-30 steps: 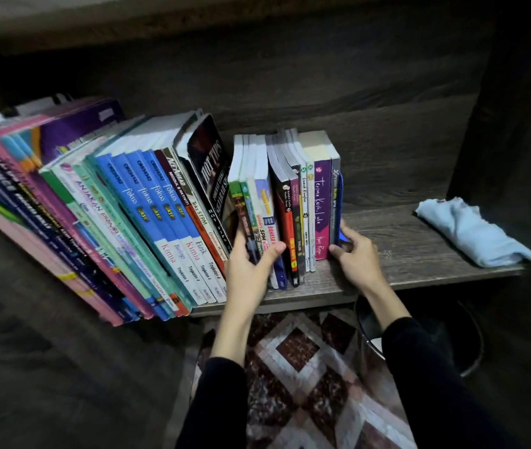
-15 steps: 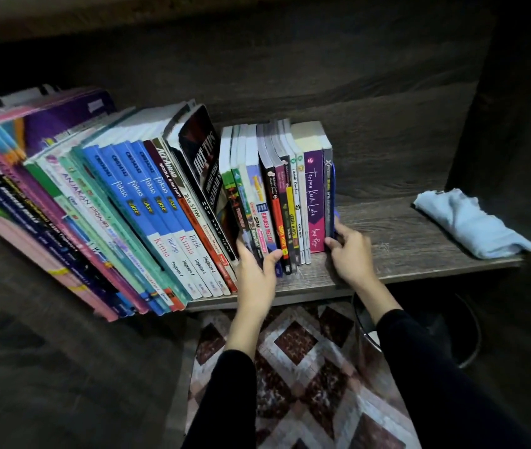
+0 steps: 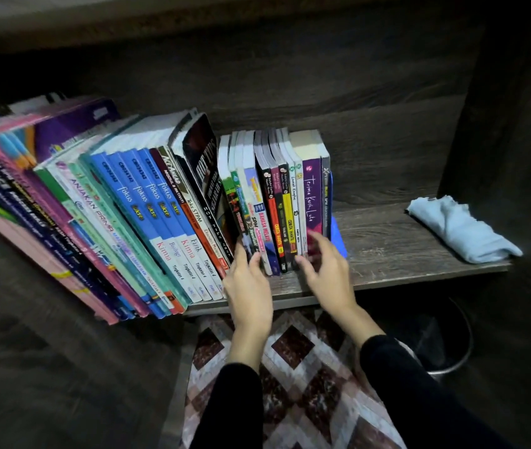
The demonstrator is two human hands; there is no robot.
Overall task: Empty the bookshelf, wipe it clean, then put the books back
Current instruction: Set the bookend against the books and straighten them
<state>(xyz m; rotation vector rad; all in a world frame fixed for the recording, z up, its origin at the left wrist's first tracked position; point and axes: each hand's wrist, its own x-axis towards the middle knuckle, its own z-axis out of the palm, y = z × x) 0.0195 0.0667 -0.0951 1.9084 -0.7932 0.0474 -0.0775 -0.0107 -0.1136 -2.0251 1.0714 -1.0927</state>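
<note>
books (image 3: 167,202) left on shelf (image 3: 387,254) | cloth (image 3: 461,230) right end

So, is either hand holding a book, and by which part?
Cannot tell for the left hand, which touches the small books low on their spines; the right hand, blurred, is open at the purple book.

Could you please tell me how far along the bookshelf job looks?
Done: unclear; the shelf carries a full row of books, either not yet emptied or already returned. In hand: left hand and right hand are at the small upright books. Left: cannot tell; the light blue cloth lies aside, unheld.
</note>
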